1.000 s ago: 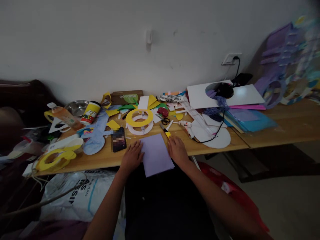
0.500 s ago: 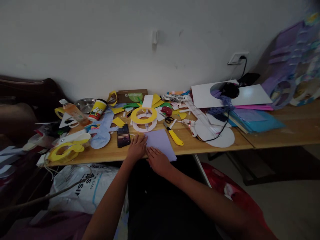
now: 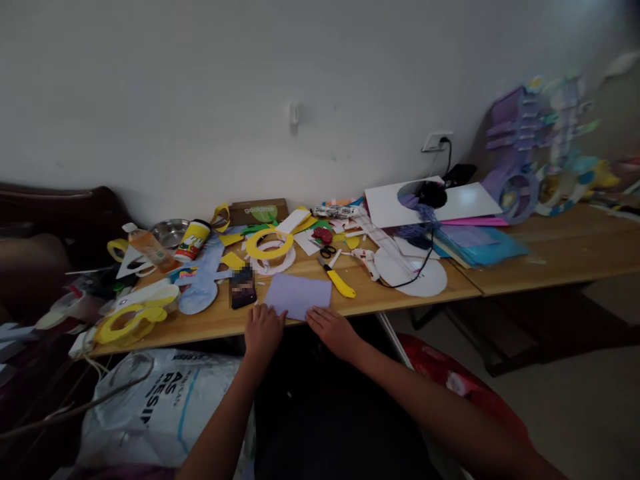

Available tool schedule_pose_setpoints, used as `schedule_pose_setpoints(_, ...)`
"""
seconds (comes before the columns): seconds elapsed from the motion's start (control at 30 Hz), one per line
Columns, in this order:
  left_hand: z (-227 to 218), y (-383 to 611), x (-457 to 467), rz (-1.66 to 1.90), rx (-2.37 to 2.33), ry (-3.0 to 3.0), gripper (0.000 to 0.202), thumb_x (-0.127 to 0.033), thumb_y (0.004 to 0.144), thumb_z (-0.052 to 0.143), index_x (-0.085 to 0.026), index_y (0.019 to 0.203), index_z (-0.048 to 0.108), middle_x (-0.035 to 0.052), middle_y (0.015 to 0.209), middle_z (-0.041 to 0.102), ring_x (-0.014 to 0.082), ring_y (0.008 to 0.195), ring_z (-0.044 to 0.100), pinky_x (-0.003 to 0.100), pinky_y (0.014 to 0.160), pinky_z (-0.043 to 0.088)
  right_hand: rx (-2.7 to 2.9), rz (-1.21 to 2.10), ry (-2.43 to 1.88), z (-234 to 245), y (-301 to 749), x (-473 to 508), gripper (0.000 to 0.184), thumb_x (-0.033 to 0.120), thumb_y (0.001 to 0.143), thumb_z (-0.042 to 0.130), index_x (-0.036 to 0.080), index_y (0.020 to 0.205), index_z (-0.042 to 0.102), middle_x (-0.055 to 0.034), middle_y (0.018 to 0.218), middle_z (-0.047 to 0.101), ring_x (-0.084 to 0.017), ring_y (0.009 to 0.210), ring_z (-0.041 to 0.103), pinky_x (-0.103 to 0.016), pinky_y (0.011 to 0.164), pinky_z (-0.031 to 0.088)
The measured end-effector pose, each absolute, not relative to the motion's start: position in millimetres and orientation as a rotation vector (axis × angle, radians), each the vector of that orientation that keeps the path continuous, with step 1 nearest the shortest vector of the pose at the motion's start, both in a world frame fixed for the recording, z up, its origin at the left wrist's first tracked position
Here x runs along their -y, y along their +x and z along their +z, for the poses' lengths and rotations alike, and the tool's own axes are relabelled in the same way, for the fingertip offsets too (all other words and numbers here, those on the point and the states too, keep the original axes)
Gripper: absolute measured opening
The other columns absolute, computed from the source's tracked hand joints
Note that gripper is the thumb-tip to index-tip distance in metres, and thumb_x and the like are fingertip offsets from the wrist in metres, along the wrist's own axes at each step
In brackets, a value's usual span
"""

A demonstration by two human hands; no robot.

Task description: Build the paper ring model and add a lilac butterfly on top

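A lilac paper sheet (image 3: 299, 295) lies at the near edge of the wooden table (image 3: 550, 257), turned slightly askew. My left hand (image 3: 263, 330) sits at its near-left corner with the fingers curled onto the paper. Along the near-right edge, my right hand (image 3: 333, 328) rests with its fingers stretched flat, pointing left. A yellow utility knife (image 3: 340, 283) lies just right of the sheet and a dark phone (image 3: 243, 288) just left of it.
Behind the sheet are a yellow foam ring (image 3: 269, 243), scissors (image 3: 327, 251), a glue gun (image 3: 370, 260), a white disc (image 3: 417, 277), a cup (image 3: 193, 240), a bottle (image 3: 150, 247) and blue sheets (image 3: 480, 243). A white plastic bag (image 3: 165, 393) and a red bag (image 3: 450, 373) lie below the table.
The lilac sheet has been turned and slid further onto the table. Both hands have drawn back to its near edge, the right one from beside the knife, which now lies uncovered.
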State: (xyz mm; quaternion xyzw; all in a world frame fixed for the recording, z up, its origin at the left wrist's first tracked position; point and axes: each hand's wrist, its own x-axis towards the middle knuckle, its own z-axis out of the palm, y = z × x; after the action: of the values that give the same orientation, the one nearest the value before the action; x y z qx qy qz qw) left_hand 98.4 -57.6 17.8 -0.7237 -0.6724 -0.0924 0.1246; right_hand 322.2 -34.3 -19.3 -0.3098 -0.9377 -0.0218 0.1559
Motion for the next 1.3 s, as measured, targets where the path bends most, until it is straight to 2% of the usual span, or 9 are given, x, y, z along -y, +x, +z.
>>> schedule_pose_setpoints(0.07, 17.9, 98.8, 65.9, -0.257, 1.951, -2.112, 0.059, -0.046, 0.101, 0.029, -0.008, 0.1, 0.074, 0.0249, 0.103, 0.069, 0.0387, 0.112, 0.059, 0.055, 0.096, 0.044, 2.711, -0.044, -0.872, -16.7, 332.8, 20.2, 0.041, 0.007, 0.095, 0.049, 0.016, 0.133, 0.061, -0.0082, 0.139, 0.06, -0.02, 0.132, 0.052, -0.039, 0.113, 0.039)
schedule_pose_setpoints(0.17, 10.0, 102.0, 69.8, -0.232, 1.848, -2.244, 0.046, -0.045, 0.099, 0.039, -0.017, 0.124, 0.067, 0.0166, 0.135, 0.061, 0.033, 0.132, 0.049, 0.049, 0.109, 0.038, 2.713, -0.025, -0.894, -14.9, 341.0, 13.6, 0.04, 0.009, 0.095, 0.049, 0.018, 0.132, 0.062, -0.0062, 0.139, 0.06, -0.019, 0.134, 0.051, -0.037, 0.115, 0.037)
schedule_pose_setpoints(0.27, -6.1, 109.4, 70.2, -0.199, 1.779, -2.355, 0.052, -0.046, 0.096, 0.05, -0.029, 0.144, 0.048, 0.0061, 0.152, 0.048, 0.0291, 0.141, 0.041, 0.047, 0.113, 0.036, 2.63, -0.032, -1.045, -18.1, 327.0, 23.4, 0.041, 0.025, 0.099, 0.048, 0.007, 0.135, 0.058, -0.0175, 0.14, 0.056, -0.028, 0.136, 0.048, -0.045, 0.114, 0.036)
schedule_pose_setpoints(0.47, -25.8, 111.3, 72.4, -0.2, 1.845, -2.339, 0.061, -0.036, 0.092, 0.058, -0.024, 0.149, 0.042, 0.0153, 0.158, 0.037, 0.0379, 0.145, 0.032, 0.055, 0.115, 0.032, 2.564, -0.014, -1.104, -31.7, 285.8, 35.9, 0.065, 0.049, 0.098, 0.048, 0.006, 0.147, 0.044, -0.0173, 0.151, 0.044, -0.031, 0.142, 0.038, -0.046, 0.117, 0.032)
schedule_pose_setpoints(0.8, -22.9, 79.6, 77.1, -0.466, 1.847, -2.506, 0.049, -0.017, 0.094, 0.047, -0.021, 0.143, 0.051, 0.0122, 0.151, 0.047, 0.0284, 0.141, 0.042, 0.05, 0.115, 0.037, 2.411, -0.012, -1.236, -42.7, 345.9, 24.3, 0.046, 0.028, 0.098, 0.05, 0.003, 0.137, 0.056, -0.0226, 0.141, 0.054, -0.031, 0.133, 0.05, -0.047, 0.11, 0.041)
schedule_pose_setpoints(0.93, -15.6, 57.4, 95.4, -0.71, 1.928, -2.541, 0.047, -0.006, 0.087, 0.044, -0.023, 0.125, 0.067, 0.0063, 0.135, 0.065, 0.0221, 0.13, 0.056, 0.044, 0.115, 0.039, 2.364, 0.037, -1.102, -35.1, 342.6, 42.1, 0.033, 0.012, 0.092, 0.056, 0.012, 0.123, 0.068, -0.0155, 0.128, 0.066, -0.026, 0.125, 0.058, -0.044, 0.106, 0.047)
schedule_pose_setpoints(1.03, 0.7, 52.6, 113.1, -0.971, 2.08, -2.456, 0.035, -0.017, 0.088, 0.05, -0.022, 0.113, 0.073, 0.0074, 0.119, 0.074, 0.0244, 0.116, 0.067, 0.042, 0.108, 0.047, 2.264, 0.086, -1.025, -6.1, 349.5, 53.4, 0.028, 0.013, 0.094, 0.055, 0.02, 0.115, 0.072, -0.0086, 0.122, 0.071, -0.022, 0.124, 0.059, -0.041, 0.106, 0.046)
schedule_pose_setpoints(1.17, 27.5, 61.3, 138.8, -1.356, 2.349, -2.29, 0.032, -0.04, 0.089, 0.056, -0.022, 0.108, 0.075, 0.0065, 0.106, 0.078, 0.0248, 0.097, 0.074, 0.037, 0.091, 0.057, 2.067, 0.18, -1.084, 48.1, 364.7, 57.7, 0.034, 0.027, 0.1, 0.05, 0.02, 0.131, 0.061, -0.0116, 0.137, 0.06, -0.021, 0.131, 0.052, -0.042, 0.109, 0.042)
schedule_pose_setpoints(1.3, 38.6, 67.2, 147.9, -1.693, 2.608, -2.158, 0.044, -0.05, 0.084, 0.061, -0.016, 0.107, 0.076, 0.0092, 0.1, 0.079, 0.0258, 0.087, 0.075, 0.035, 0.077, 0.061, 2.022, 0.478, -1.2, 75.4, 369.1, 43.3, 0.038, 0.036, 0.095, 0.059, 0.021, 0.129, 0.062, -0.0068, 0.115, 0.072, -0.018, 0.102, 0.069, -0.031, 0.087, 0.055)
